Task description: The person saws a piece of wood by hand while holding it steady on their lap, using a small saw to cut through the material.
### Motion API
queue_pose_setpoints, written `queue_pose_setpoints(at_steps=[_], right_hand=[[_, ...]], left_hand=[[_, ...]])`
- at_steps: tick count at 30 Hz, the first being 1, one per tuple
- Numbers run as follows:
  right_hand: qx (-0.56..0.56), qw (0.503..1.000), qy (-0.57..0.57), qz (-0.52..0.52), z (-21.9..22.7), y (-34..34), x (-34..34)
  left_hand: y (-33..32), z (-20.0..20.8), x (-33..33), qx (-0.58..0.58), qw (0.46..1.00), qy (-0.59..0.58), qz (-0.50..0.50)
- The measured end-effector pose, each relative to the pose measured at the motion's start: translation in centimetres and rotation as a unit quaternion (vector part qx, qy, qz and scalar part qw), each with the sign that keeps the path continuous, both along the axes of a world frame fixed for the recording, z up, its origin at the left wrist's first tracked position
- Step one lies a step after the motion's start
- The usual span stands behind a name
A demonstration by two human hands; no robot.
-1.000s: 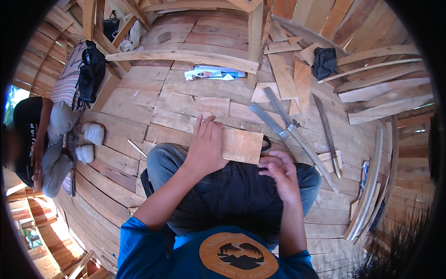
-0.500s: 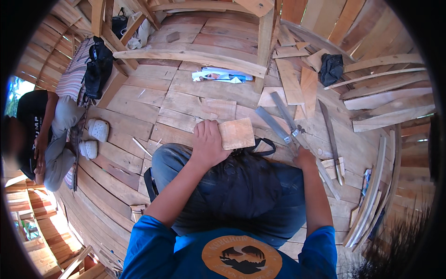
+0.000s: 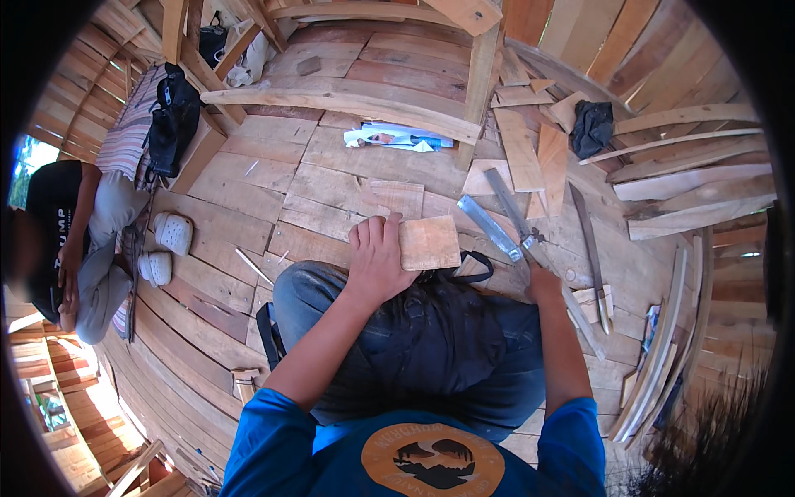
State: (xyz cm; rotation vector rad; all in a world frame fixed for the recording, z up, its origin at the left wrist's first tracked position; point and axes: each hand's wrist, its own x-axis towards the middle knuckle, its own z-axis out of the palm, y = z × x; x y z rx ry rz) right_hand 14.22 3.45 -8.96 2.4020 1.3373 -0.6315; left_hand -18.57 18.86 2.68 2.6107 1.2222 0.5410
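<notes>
The left hand is clamped on a pale brown rectangular wooden block, just beyond the crossed legs in blue jeans; the right hand grips a straight, grey-bladed metal knife by its handle.

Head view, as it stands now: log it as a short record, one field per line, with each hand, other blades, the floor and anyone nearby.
Left hand: holds a small wooden block by its left end
Right hand: at the handle end of a flat metal blade; grip partly hidden
Other blades: a similar blade beside it; a long dark blade farther right
Floor: wooden boards, loose wood pieces
Nearby person: seated at left, white clogs close by
</notes>
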Motion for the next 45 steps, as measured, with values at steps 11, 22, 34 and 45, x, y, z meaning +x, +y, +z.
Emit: queue_pose_setpoints(at_steps=[11, 22, 34, 45], right_hand=[[0.083, 0.996, 0.014, -0.034, 2.7, 0.2, -1.6], [0.367, 0.928, -0.043, 0.047, 11.2, -2.7, 0.3], [0.316, 0.891, 0.181, -0.27, 22.5, -23.4, -6.3], [0.37, 0.749, 0.295, -0.464, 17.9, -27.0, -13.6]], left_hand=[[0.4, -0.3, -0.3, 0.028, 0.997, -0.057, 0.046], [-2.5, 0.7, 2.1, -0.093, 0.992, 0.076, -0.045], [-18.5, 0.4, 16.6, -0.221, 0.941, 0.049, -0.251], [-19.3, 0.3, 16.7, -0.178, 0.946, 0.083, -0.259]])
